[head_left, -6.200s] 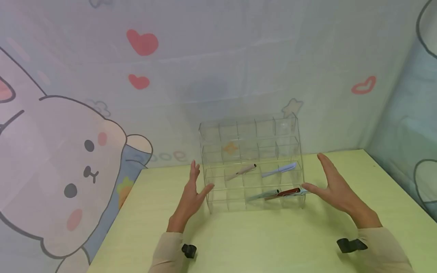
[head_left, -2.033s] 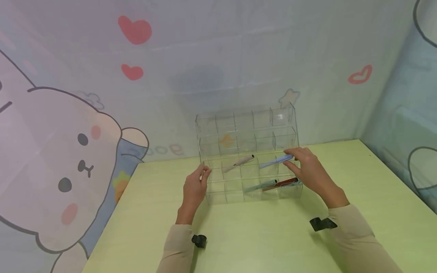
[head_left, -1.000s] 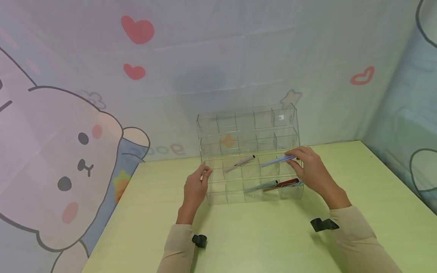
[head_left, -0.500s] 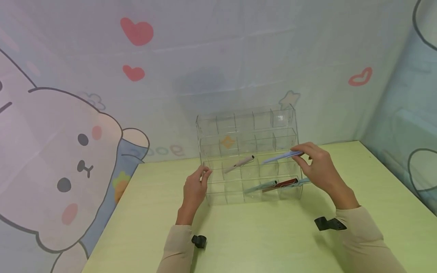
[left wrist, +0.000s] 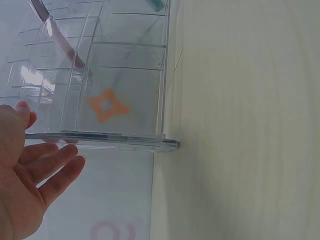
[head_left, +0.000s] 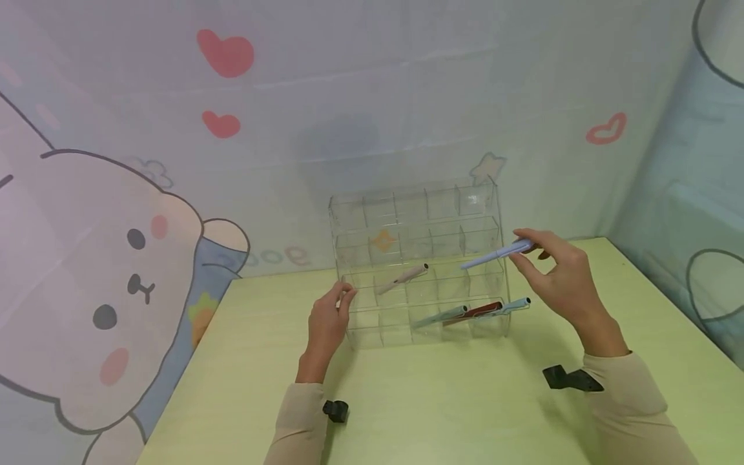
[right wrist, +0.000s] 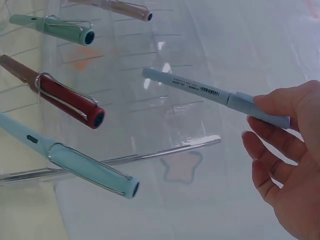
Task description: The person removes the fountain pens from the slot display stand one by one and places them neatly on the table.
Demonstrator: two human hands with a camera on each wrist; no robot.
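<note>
A clear acrylic pen rack (head_left: 400,332) with tiers of compartments stands on the table against the backdrop. My right hand (head_left: 560,274) pinches a lavender pen (head_left: 494,255) by its cap end, tilted, in front of the rack's right side. In the right wrist view that pen (right wrist: 200,91) shows a barcode label. My left hand (head_left: 328,320) pinches the rack's left side panel (left wrist: 100,139) between thumb and fingers. On the lowest tier lean a green pen (head_left: 442,316), a dark red pen (head_left: 473,313) and a light blue pen (head_left: 511,306). A beige pen (head_left: 407,276) leans one tier up.
The pale yellow-green table (head_left: 430,407) extends in front of the rack and to both sides. Behind it hangs a cartoon-printed cloth (head_left: 302,97), with another cloth (head_left: 686,194) at the right. Black wrist cameras (head_left: 572,378) sit at both sleeves.
My right hand came in to the lavender pen, gripped it, and drew it up and right out of its compartment. My left hand closed on the rack's side and stayed there.
</note>
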